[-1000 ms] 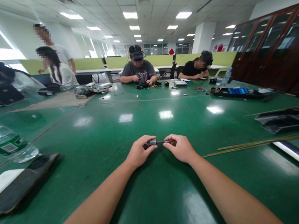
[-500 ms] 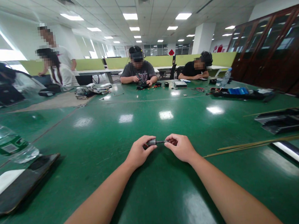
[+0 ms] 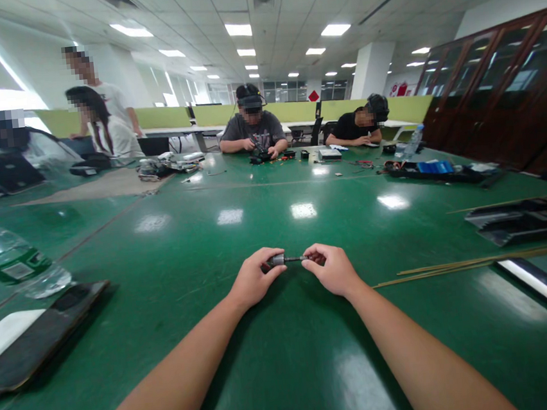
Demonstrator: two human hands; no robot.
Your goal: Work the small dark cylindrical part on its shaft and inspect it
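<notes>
Low over the green table (image 3: 276, 333), near the middle of the view, a small metal cylinder (image 3: 279, 260) with a thin dark shaft (image 3: 293, 259) lies level between my hands. My left hand (image 3: 254, 278) grips the cylinder between thumb and fingers. The far end of the shaft is pinched by my right hand (image 3: 332, 269), whose fingertips partly cover it. A short stretch of shaft shows between the two hands.
A plastic bottle (image 3: 15, 262) lies at the left, by a dark board (image 3: 71, 314) with a white piece. At the right are thin rods (image 3: 434, 270), black trays (image 3: 521, 220) and a dark bar (image 3: 543, 288). People (image 3: 253, 129) sit across the table.
My hands and the metal piece have hardly moved. At the far left, a person's dark-haired head has shifted slightly, and the standing person leans a little further left.
</notes>
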